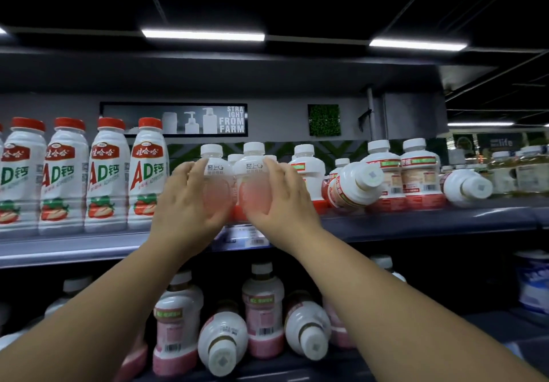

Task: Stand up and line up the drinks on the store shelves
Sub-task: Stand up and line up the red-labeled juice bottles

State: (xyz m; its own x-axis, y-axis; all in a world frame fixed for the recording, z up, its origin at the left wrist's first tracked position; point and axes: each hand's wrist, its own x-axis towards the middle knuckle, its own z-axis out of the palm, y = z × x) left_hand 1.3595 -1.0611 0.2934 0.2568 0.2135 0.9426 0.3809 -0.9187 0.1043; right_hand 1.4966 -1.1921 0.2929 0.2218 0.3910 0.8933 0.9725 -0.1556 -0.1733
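Two clear pink drink bottles with white caps stand upright side by side at the front of the upper shelf point(416, 224). My left hand point(190, 203) wraps around the left pink bottle point(215, 171). My right hand point(282, 197) wraps around the right pink bottle point(252, 171). More white-capped bottles stand behind them. To the right, one white-and-red bottle point(353, 185) lies tipped with its cap toward me, and another fallen bottle point(466, 187) lies further right.
Red-capped white AD bottles point(104, 174) stand in a row at the left. Upright white-and-red bottles point(419, 171) stand at the right. On the lower shelf, pink bottles stand, and two tipped bottles point(222, 343) point(309, 331) lie with caps toward me.
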